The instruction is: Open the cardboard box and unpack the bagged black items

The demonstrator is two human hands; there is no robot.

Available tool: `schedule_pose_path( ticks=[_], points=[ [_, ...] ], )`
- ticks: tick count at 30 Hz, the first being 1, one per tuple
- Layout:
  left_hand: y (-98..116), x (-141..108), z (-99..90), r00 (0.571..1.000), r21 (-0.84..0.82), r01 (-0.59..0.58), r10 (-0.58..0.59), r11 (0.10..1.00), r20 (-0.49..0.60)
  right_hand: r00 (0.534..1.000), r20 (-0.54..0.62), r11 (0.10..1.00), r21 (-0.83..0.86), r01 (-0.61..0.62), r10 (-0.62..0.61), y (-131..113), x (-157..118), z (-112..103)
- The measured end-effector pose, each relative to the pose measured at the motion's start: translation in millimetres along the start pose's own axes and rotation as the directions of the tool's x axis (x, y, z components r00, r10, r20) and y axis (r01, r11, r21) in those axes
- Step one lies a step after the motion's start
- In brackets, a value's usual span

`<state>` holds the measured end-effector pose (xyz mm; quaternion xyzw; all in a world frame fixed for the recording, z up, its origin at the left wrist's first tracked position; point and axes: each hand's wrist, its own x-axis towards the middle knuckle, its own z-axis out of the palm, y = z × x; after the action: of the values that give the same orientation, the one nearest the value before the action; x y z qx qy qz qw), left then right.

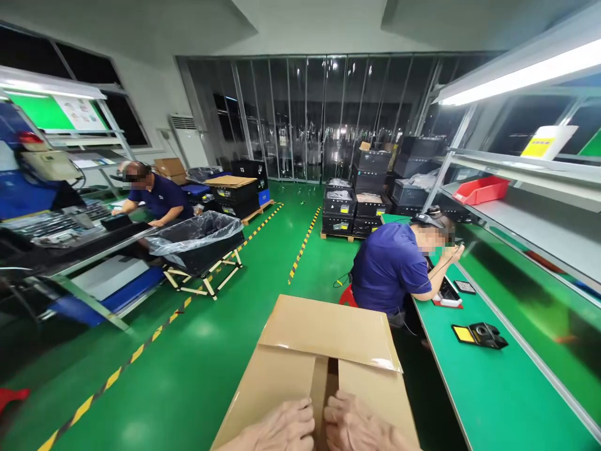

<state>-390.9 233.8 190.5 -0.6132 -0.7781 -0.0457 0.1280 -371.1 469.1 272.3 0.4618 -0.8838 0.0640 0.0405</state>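
A large cardboard box [286, 369] stands right in front of me, and a narrow dark gap runs between its inner flaps. My left hand [286, 426] lies on the left flap with its fingers curled over the edge at the gap. On the other side, my right hand [357, 426] is closed in the same way over the edge of the right flap [364, 382]. The fingertips are hidden in or behind the gap. The far flap [328, 329] lies across the back of the box top. What is inside the box cannot be seen.
A seated co-worker [392, 263] is close beyond the box, at a green workbench [507, 382]. Another person [157, 197] works at the left bench. A plastic-lined black bin [206, 250] stands on a frame. Stacked black crates [338, 222] and striped floor tape [136, 354] lie ahead.
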Motion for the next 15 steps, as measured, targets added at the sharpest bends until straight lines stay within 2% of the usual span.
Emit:
schedule_pose_path(
  ticks=[3,5,7,8,10,11,13,14,15],
  points=[
    [0,4,-12.1,0.996,0.007,0.063,-0.062,0.998,-0.070,0.999,0.019,0.999,0.032,0.042,-0.043,9,-5,0],
    [-5,2,-33.7,0.987,-0.018,0.075,-0.076,0.997,-0.144,0.999,0.032,0.998,0.060,0.036,-0.038,17,-14,-13],
    [-13,-5,-67.8,0.980,-0.071,0.046,-0.059,0.996,-0.189,0.998,0.051,0.994,0.103,0.022,-0.027,24,-29,-40],
    [-17,-12,-88.3,0.974,-0.092,0.079,-0.096,0.993,-0.207,0.998,0.064,0.992,0.129,0.007,-0.015,27,-39,-57],
    [-23,-28,-131.3,0.971,-0.121,0.224,-0.232,0.967,-0.058,0.984,0.149,0.976,0.180,-0.121,0.094,32,-61,-91],
    [-25,-38,-150.9,0.944,-0.092,0.330,-0.330,0.939,0.025,0.972,0.175,0.964,0.184,-0.190,0.158,33,-73,-105],
    [-27,-60,-180.5,0.833,0.063,0.544,-0.547,0.837,0.085,0.949,0.161,0.952,0.098,-0.288,0.271,37,-98,-120],
    [-27,-73,-189.2,0.787,0.144,0.594,-0.609,0.791,0.102,0.946,0.112,0.951,0.025,-0.309,0.304,38,-112,-121],
    [-27,-86,-193.7,0.759,0.199,0.615,-0.641,0.763,0.114,0.945,0.078,0.948,-0.046,-0.316,0.319,41,-127,-117]
  ],
)
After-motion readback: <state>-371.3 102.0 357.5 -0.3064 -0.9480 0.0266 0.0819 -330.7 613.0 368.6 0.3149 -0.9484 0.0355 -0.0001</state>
